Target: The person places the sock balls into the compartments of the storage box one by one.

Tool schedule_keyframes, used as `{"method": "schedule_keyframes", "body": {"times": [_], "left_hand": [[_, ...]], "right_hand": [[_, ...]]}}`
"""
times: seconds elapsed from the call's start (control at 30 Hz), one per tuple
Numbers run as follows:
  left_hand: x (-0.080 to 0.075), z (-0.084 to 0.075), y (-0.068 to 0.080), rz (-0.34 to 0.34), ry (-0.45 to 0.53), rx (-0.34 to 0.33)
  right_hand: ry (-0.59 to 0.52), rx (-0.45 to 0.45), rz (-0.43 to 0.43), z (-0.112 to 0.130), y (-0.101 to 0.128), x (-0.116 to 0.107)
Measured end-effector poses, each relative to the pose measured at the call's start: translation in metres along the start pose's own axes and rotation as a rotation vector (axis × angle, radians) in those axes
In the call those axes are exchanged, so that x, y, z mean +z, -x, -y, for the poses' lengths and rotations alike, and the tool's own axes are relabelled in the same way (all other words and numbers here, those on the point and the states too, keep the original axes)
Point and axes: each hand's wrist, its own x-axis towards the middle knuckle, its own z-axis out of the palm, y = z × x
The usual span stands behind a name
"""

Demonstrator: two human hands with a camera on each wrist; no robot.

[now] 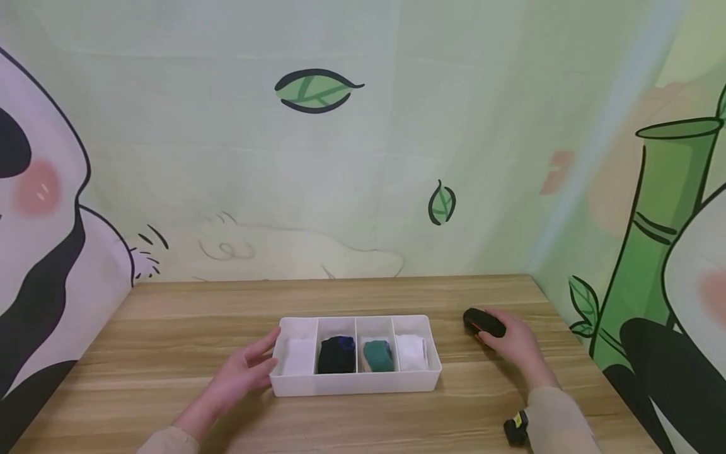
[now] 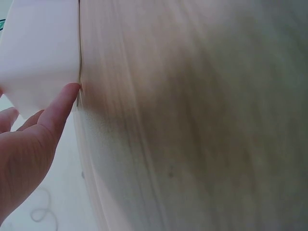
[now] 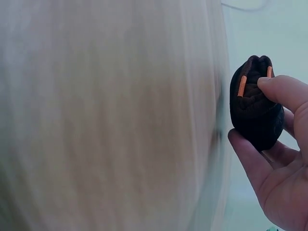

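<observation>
My right hand (image 1: 518,343) grips a rolled black sock (image 3: 255,120) with two orange stripes, between thumb and fingers, over the right side of the table. A white divided box (image 1: 354,384) stands at the middle. At its left end, my left hand (image 1: 241,378) touches the outer wall with fairly straight fingers; in the left wrist view a fingertip (image 2: 71,89) lies at the wall's bottom edge. The box's leftmost compartment shows bare white plastic. Beside it sit a black rolled sock (image 1: 334,356) with a blue patch, a green one (image 1: 378,356) and a white one (image 1: 411,352), one per compartment.
The wooden table (image 1: 210,309) ends at a cloth backdrop (image 1: 363,189) printed with pandas, leaves and bamboo. A small black device (image 1: 515,430) with a yellow mark is at the right wrist, beside the sleeve (image 1: 558,422).
</observation>
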Motion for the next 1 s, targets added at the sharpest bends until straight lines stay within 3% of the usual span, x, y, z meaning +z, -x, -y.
{"method": "schedule_keyframes", "body": {"times": [0.47,1.0], "left_hand": [[0.000,0.003,-0.002,-0.010,-0.001,-0.006],[0.000,0.002,-0.002,-0.018,0.010,-0.009]], "right_hand": [[-0.022,0.087,0.018,0.018,0.003,-0.005],[-0.067,0.049,-0.063,0.046,0.009,-0.007]]}}
